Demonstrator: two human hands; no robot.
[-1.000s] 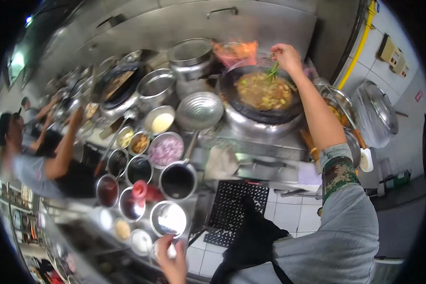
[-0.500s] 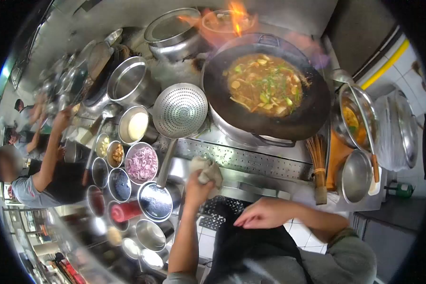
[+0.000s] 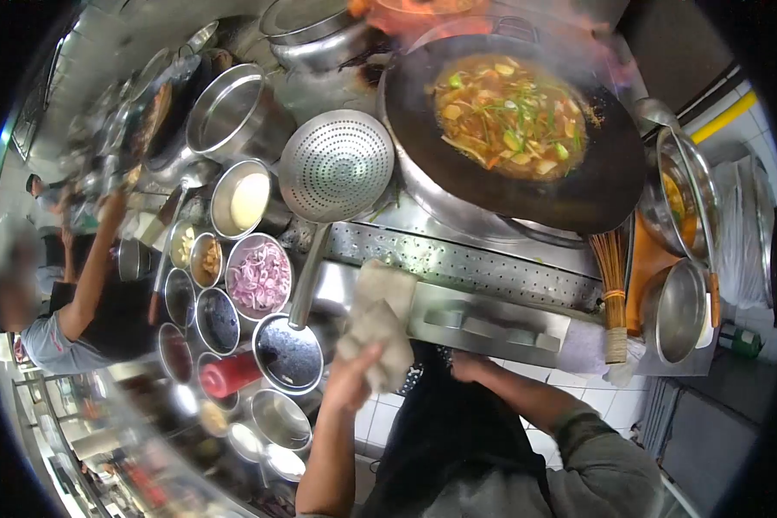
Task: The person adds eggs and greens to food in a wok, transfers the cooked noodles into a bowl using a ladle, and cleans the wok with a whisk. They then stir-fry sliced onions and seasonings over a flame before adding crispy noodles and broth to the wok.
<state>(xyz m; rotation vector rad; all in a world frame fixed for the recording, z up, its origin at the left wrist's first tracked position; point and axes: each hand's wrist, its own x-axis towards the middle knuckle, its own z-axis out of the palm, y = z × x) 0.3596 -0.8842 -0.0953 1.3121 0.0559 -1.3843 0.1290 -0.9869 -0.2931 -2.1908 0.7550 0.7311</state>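
A folded beige cloth (image 3: 382, 332) is gripped in my left hand (image 3: 352, 378), closed around its lower end. The cloth's upper part touches the counter's front edge. My right hand (image 3: 464, 366) is low, at the front of my dark apron, below the counter drawer handle; its fingers are hidden. Ahead on the stove sits a large black wok (image 3: 613, 164) with a brothy stew (image 3: 514, 116) of vegetables and green strips in it. Left of the wok, a perforated strainer ladle (image 3: 337, 164) lies with its handle pointing toward me.
Left stand a bowl of sliced red onion (image 3: 259, 274), a pot (image 3: 226, 112), several small containers and a red bottle (image 3: 230, 375). To the right are a bamboo brush (image 3: 613, 298) and metal bowls (image 3: 678, 311). Flames (image 3: 423, 10) rise behind the wok. A co-worker (image 3: 69, 337) stands far left.
My left hand has moved lower with the cloth, which now hangs more unfolded. My right hand has drawn down against the apron, its fingers now out of sight. The view has shifted.
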